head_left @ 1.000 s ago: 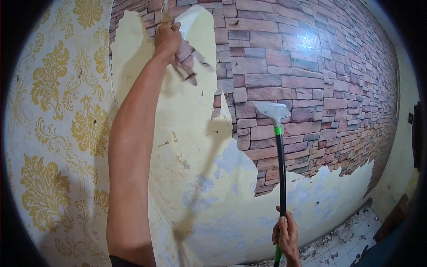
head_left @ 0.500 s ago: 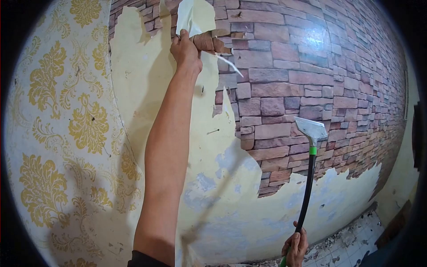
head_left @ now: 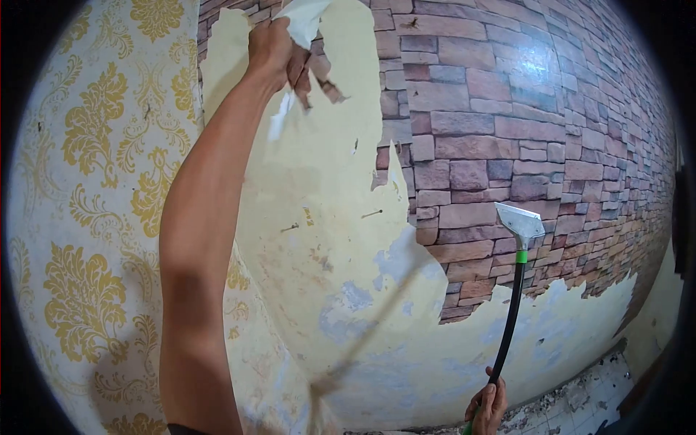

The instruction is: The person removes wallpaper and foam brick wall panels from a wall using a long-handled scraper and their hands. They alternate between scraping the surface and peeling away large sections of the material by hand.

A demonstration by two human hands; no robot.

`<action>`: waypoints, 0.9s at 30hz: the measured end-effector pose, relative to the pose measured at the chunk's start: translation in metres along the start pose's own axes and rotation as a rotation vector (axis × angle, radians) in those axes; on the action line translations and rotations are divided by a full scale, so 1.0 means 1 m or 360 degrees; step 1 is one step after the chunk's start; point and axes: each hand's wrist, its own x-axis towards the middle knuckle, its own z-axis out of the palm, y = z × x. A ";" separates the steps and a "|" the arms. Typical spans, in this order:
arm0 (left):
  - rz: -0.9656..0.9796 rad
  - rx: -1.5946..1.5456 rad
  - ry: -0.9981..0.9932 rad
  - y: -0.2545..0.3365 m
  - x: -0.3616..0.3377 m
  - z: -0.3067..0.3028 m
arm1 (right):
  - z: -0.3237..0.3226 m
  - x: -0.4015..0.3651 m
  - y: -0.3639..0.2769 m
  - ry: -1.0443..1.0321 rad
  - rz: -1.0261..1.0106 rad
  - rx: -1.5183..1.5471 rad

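High on the wall, my left hand point(head_left: 271, 51) is closed on a torn strip of wallpaper point(head_left: 304, 22). The strip shows its white back, and ragged brick-print ends dangle below my fingers. Behind it lies bare yellowish plaster point(head_left: 326, 145), bordered on the right by stone-patterned wallpaper point(head_left: 478, 145) that is still on the wall. At the lower right, my right hand point(head_left: 489, 407) grips the handle of a long scraper point(head_left: 511, 319). Its handle is black with green parts, and its wide metal head point(head_left: 520, 221) points up in front of the stone pattern.
Yellow damask wallpaper point(head_left: 85, 304) covers the adjoining wall on the left. Two nails stick out of the plaster, one a nail point(head_left: 373, 214) near the middle. Debris lies along the tiled floor point(head_left: 580, 399) at the lower right.
My left hand has moved left with the wallpaper strip, whose torn ends now hang down. More plaster shows beside it. The scraper stays in my right hand, nearly unmoved; the view has shifted slightly.
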 end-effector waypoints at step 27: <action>-0.1218 -0.0405 -0.0808 -0.143 -0.716 0.016 | 0.202 0.053 -0.122 -0.0703 -0.0198 0.0076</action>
